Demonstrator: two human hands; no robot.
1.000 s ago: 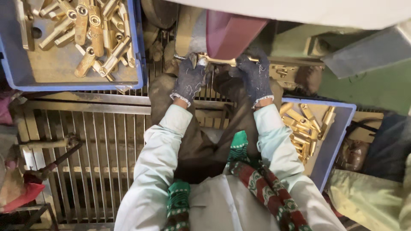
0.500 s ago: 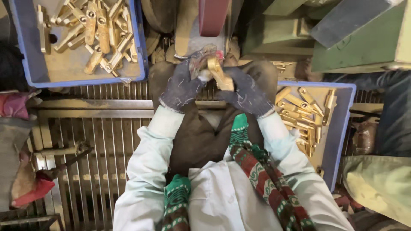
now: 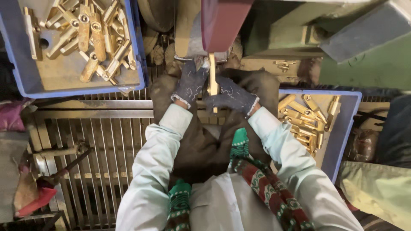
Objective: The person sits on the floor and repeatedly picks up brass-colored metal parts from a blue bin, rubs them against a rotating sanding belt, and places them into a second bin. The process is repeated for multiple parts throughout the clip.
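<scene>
Both gloved hands, left [image 3: 189,84] and right [image 3: 233,96], close their grip on one brass part [image 3: 212,81], held upright against the belt [image 3: 193,38]. The left crate [image 3: 139,51] holds rough parts; the right crate [image 3: 342,128] holds others, so work looks mid-batch.

Warm, fairly dim light is falling from above, glinting off the brass pieces in the blue tray [image 3: 25,81] while the dark apron [image 3: 201,145] is sinking into shadow. Edges are bending slightly outward, and the gloved hands near the centre are looking softly blurred.
</scene>
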